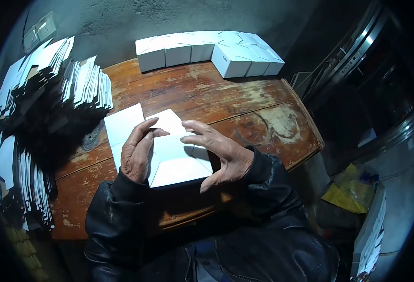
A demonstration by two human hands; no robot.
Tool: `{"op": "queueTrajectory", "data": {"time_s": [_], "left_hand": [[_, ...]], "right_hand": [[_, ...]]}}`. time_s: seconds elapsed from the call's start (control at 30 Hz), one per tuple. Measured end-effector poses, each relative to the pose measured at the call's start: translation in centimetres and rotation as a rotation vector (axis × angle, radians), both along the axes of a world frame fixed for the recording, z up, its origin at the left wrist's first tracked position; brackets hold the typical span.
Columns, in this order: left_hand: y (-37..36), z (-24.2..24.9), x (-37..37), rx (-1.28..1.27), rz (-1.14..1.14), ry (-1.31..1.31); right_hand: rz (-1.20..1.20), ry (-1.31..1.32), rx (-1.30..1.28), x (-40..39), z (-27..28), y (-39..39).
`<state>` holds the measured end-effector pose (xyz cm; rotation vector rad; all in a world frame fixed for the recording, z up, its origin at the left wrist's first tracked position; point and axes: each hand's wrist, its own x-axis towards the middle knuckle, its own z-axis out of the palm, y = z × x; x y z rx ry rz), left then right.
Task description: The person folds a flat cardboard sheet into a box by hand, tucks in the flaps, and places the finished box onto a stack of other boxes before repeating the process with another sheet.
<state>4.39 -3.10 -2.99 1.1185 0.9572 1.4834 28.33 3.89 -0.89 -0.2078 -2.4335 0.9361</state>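
Note:
A partly folded white cardboard box [181, 171] sits on the wooden table [244, 101] right in front of me, its flaps spread toward the far side and the left. My left hand [139, 152] is closed on the box's left side, with thumb and index finger at the folded edge beside the large left flap [122, 120]. At the right side, my right hand [223, 152] has its fingers spread over the box's edge. Its thumb stands apart near the near right corner. The box's far inner edge is partly hidden by my fingers.
Finished white boxes [178, 54] stand in a row along the table's back edge. Stacks of flat white cartons [87, 87] fill the left side, with more cartons [33, 183] nearer me. A yellow bag [348, 192] lies right of the table, beside a white panel.

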Motion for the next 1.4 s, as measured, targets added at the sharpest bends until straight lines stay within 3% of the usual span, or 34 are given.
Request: {"op": "queueTrajectory", "data": {"time_s": [0.1,0.3,0.37,0.47,0.53,0.57,0.67,0.8,1.03,1.4], "left_hand": [[-0.1,-0.1,0.0,-0.049,0.023,-0.050],[-0.1,0.0,-0.4,-0.041,0.236,0.014],[0.0,0.1,-0.5,-0.067,0.303,-0.004],[-0.1,0.3,-0.3,-0.085,0.308,-0.002],[-0.3,0.2,-0.5,-0.091,0.259,0.039],[-0.2,0.1,-0.2,-0.075,0.253,0.014],[-0.4,0.4,0.0,-0.070,0.250,0.055],[-0.3,-0.1,-0.2,-0.041,0.237,0.092],[-0.2,-0.2,-0.3,0.106,0.316,0.296],[0.1,1.2,-2.2,0.190,0.472,0.383]], "right_hand": [[-0.030,-0.078,0.082,-0.1,0.5,-0.3],[-0.037,0.012,-0.060,0.8,3.1,0.6],[-0.102,0.004,0.098,1.4,4.5,2.1],[-0.423,0.040,0.124,0.4,6.2,4.2],[-0.601,-0.034,0.489,-0.5,6.0,7.8],[-0.785,-0.040,0.278,-1.5,5.5,9.0],[-1.042,-0.151,0.403,-2.8,1.7,13.4],[-1.130,-0.184,0.679,-2.8,-1.1,13.8],[-1.154,-0.251,0.693,-3.2,-1.4,15.2],[-1.144,-0.252,0.721,-3.6,-1.5,18.7]]}}
